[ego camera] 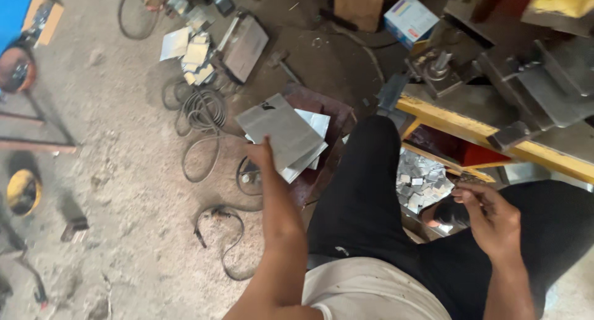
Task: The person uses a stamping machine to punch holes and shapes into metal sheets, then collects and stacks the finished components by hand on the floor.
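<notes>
Metal sheet [281,131], long axis seemingly upper-left

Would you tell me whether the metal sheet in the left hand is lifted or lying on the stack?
Lifted: the left hand grips the grey metal sheet by its lower edge, tilted above the stacked sheets beneath it.

— How many hands [263,156] are at work over the workshop floor?
— Two, and one cardboard box [409,18] lies at the top.
— And the metal sheets [286,134]?
— A stack of at least three, one heap of small metal offcuts [422,183], several loose cables [203,113], and one yellow beam [470,129].
</notes>
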